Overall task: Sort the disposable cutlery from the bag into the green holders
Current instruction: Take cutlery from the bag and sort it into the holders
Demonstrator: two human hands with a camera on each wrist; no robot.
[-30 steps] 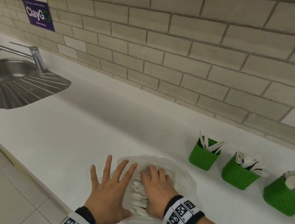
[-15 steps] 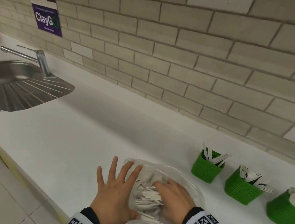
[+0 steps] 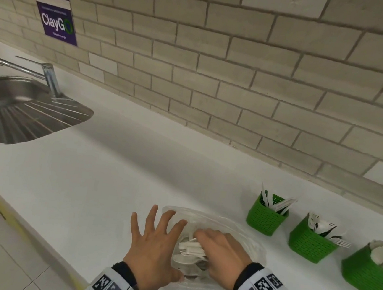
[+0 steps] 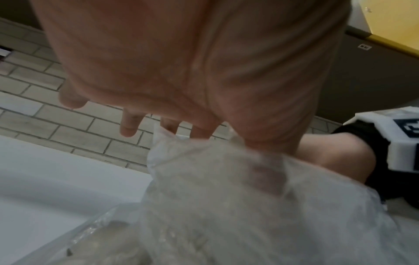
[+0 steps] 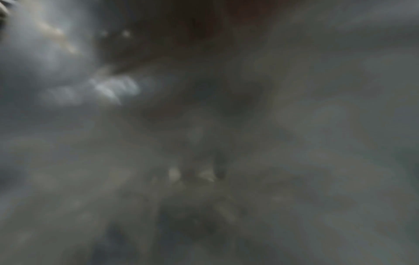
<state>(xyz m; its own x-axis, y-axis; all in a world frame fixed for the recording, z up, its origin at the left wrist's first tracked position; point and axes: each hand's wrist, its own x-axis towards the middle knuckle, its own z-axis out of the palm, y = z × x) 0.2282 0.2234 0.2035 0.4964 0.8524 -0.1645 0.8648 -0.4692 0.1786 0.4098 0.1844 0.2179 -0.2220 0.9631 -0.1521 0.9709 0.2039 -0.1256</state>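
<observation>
In the lower middle of the head frame a clear bag (image 3: 228, 227) lies on the white tabletop (image 3: 114, 183), with a loose bundle of white cutlery (image 3: 189, 248) showing through it. The left hand (image 3: 152, 250) lies flat on the bag's left edge, its grip wide, fingers straight and spread toward the wall; the left wrist view shows the palm (image 4: 181, 62) over crumpled plastic (image 4: 249, 206), with the thumb pressed against the film. The right hand (image 3: 221, 255) sits inside the bag just right of the left one, knuckles up, fingers curled down onto the cutlery bundle; whether that grip has closed around any piece cannot be told, since the fingertips are hidden, and the right wrist view is only dark grey blur. Both wrists carry black bands with black-and-white marker tags. At the right of the frame three green holders stand in a row on the tabletop, apart from the bag: the nearest to the bag (image 3: 266, 215) holds knives, the middle one (image 3: 310, 242) forks, and the one at the right edge (image 3: 369, 272) spoons. In the upper left a steel sink (image 3: 22, 116) with a tap (image 3: 47, 78) is set into the tabletop, and a purple ClayGo sign (image 3: 56, 22) hangs on the pale brick-tile wall (image 3: 241, 79) behind. Grey floor tiles show at the lower left.
</observation>
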